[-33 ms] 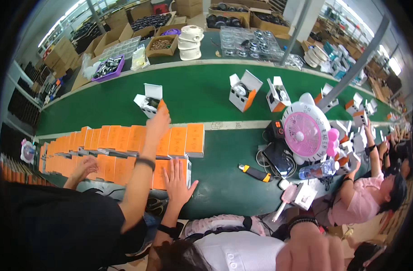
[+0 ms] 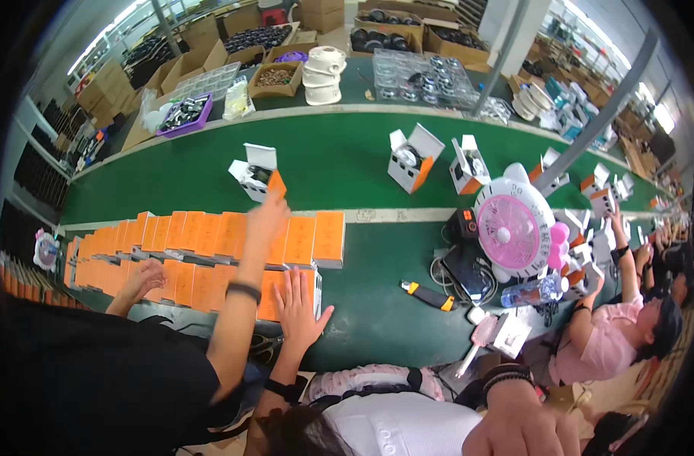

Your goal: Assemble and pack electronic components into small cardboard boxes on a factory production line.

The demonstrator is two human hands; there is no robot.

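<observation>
My left hand [image 2: 298, 310], with a black band at its wrist, lies with fingers stretched out on the end of the near row of orange-topped boxes [image 2: 268, 295]. Its thumb points right, past the last box's white side. My right hand [image 2: 518, 425], wearing a dark beaded bracelet [image 2: 509, 374], is raised close to the camera at the lower edge. Its fingers run out of the picture, so their closing cannot be made out. A co-worker in black reaches a hand [image 2: 269, 218] to an open white-and-orange box [image 2: 254, 176]. That person's other hand [image 2: 143, 279] rests by the boxes.
More open boxes [image 2: 413, 159] stand on the green belt [image 2: 331, 144]. To the right are a yellow-black utility knife [image 2: 430, 296], a pink-and-white fan [image 2: 508, 228], a water bottle [image 2: 533, 292] and a small pink handheld fan [image 2: 480, 337]. Another co-worker in pink [image 2: 597, 334] works farther right.
My right hand has shifted slightly down and left. My left hand stays on the boxes. The co-worker's hand by the open box is slightly lower, and the whole view has moved a little.
</observation>
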